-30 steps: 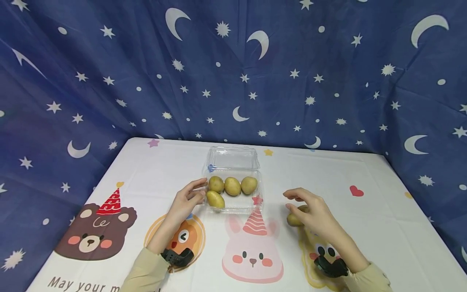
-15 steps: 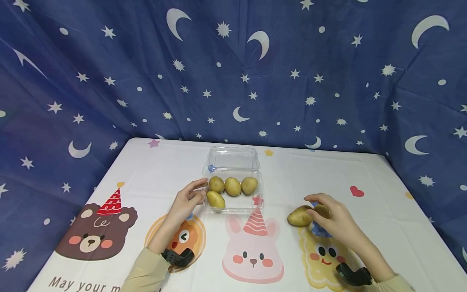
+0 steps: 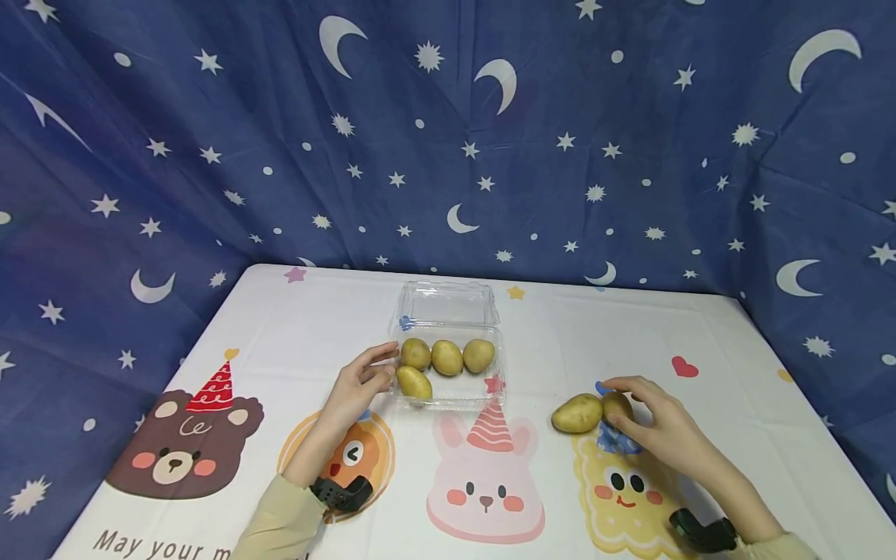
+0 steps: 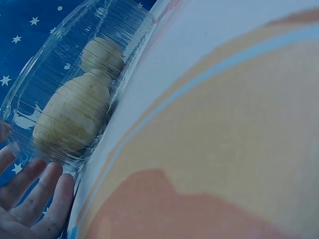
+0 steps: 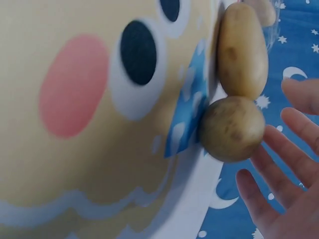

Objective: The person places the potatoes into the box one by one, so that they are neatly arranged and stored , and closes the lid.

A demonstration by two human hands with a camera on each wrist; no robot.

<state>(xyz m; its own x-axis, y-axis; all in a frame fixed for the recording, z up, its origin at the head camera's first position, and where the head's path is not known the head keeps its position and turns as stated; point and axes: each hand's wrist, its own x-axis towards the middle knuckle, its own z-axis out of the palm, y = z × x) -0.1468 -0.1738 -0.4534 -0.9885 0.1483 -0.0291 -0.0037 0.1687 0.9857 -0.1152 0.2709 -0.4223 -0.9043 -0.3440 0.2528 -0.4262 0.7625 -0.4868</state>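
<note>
A clear plastic clamshell box (image 3: 458,404) stands on the table with its lid (image 3: 448,302) folded back. Inside are several potatoes (image 3: 446,358), with one potato (image 3: 414,383) in front at the left. My left hand (image 3: 358,383) is at the box's left side; in the left wrist view its loosely spread fingertips touch or nearly touch the plastic. On the right, a long potato (image 3: 577,414) lies against a round potato (image 3: 617,407). My right hand (image 3: 659,422) is around the right side of the round potato, fingers extended; whether they touch it is unclear.
A white tablecloth (image 3: 336,303) with printed cartoon animals covers the table. Behind it hangs a blue curtain (image 3: 392,210) with moons and stars. Each wrist carries a black strap, such as the right one (image 3: 702,533).
My right hand has moved right, from over the long potato to the round one, leaving the long potato fully visible. The left hand and the box have stayed in place.
</note>
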